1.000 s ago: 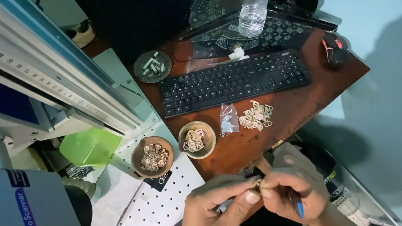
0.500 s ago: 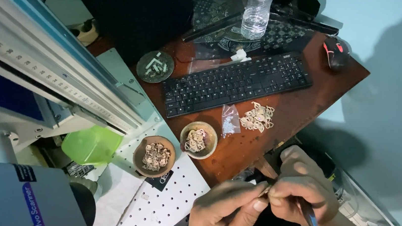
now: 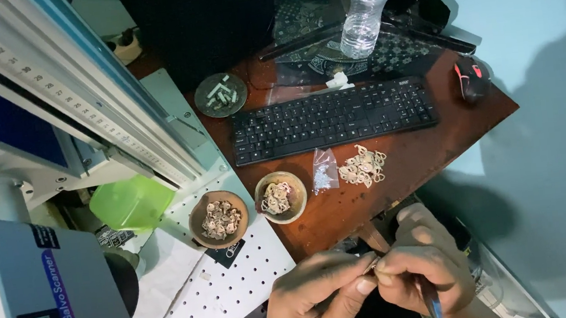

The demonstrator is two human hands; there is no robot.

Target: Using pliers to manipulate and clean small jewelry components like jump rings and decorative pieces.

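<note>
Since the earlier frame both hands sit slightly lower and nearer; bowls unmoved. Left hand point(image 3: 311, 296) and right hand point(image 3: 425, 274) pinch one small metal piece point(image 3: 373, 266) between fingertips, below the desk edge point(image 3: 345, 219). Piece tiny, pale gold, mostly hidden. Judged mid-batch: loose pile point(image 3: 362, 165) unprocessed, two bowls point(image 3: 280, 196) part-filled.

Over the last second my left hand point(image 3: 315, 296) and right hand point(image 3: 424, 270) have sunk lower in my view, so less of my wrists shows. My right hand has turned: the blue pen-like tool point(image 3: 433, 310) I grip, earlier only a short tip below my fingers, now shows a longer dark shaft. The small metal piece point(image 3: 375, 264) pinched between both hands' fingertips has moved slightly right. My head has tilted a little.
</note>
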